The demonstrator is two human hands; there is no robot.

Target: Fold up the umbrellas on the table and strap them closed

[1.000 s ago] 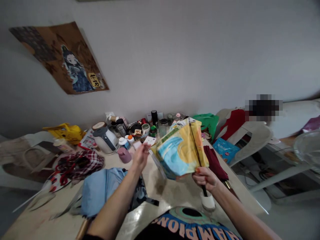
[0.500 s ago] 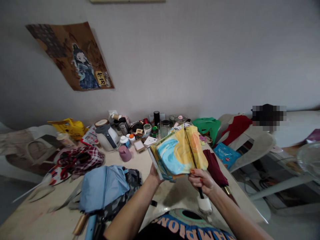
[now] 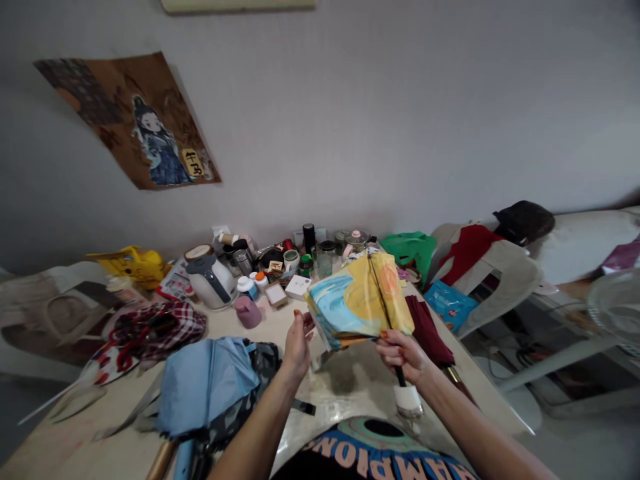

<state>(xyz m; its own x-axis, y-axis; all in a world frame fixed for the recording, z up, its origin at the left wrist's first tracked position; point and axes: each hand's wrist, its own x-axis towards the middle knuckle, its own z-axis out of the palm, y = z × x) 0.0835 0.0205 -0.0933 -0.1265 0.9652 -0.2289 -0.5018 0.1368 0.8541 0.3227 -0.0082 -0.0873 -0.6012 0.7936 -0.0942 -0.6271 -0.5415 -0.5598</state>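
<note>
A yellow and light-blue umbrella (image 3: 357,300), its canopy folded into flat layers, is held up over the table in front of me. Its black shaft and white handle (image 3: 407,400) point down towards my body. My right hand (image 3: 403,353) is closed around the lower canopy edge and shaft. Just left of the canopy, my left hand (image 3: 300,343) is open, thumb up, apart from the fabric as far as I can see. A dark red folded umbrella (image 3: 427,330) lies to the right. On the left, a light-blue umbrella (image 3: 207,383) rests over a grey camouflage one (image 3: 263,367).
Along the wall stand a kettle (image 3: 210,280), a pink cup (image 3: 247,312), bottles and jars. A checked cloth bundle (image 3: 170,323) lies left. A green bag (image 3: 410,253) and blue packet (image 3: 450,303) are at right. A person's dark-haired head (image 3: 525,220) shows beyond the chair.
My left hand has come off the umbrella's left side and moved slightly left, opening. The right hand still grips the umbrella. The view has shifted slightly.
</note>
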